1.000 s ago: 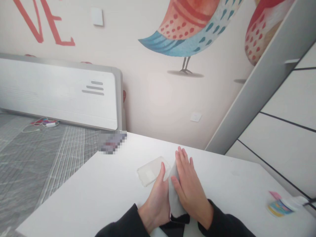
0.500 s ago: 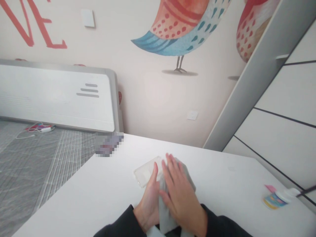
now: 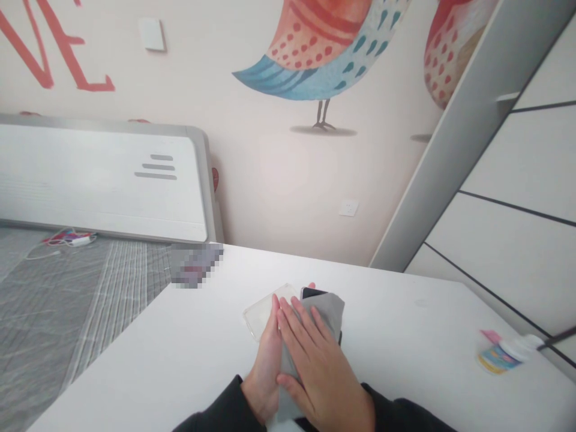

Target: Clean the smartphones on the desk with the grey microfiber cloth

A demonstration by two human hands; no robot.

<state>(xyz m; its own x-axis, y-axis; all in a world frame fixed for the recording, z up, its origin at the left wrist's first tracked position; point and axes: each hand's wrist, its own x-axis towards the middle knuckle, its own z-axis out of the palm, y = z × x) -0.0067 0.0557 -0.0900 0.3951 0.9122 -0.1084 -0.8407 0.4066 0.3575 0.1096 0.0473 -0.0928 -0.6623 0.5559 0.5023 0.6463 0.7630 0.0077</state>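
— Two hands on one thing: the left hand (image 3: 265, 366) has its grip closed on the side of the dark phone (image 3: 312, 293), which sits at the near middle of the worktop (image 3: 405, 360).
— And the right hand (image 3: 319, 372)?
— Flat, fingers spread, grasping nothing, pressing the grey cloth (image 3: 326, 309) over the phone's face.
— Advice?
— Light, even pressure, I'd judge, with the left hand firm (the clear case (image 3: 261, 312) lies just beside it), so that nothing skids. Cover the bare far corner too.
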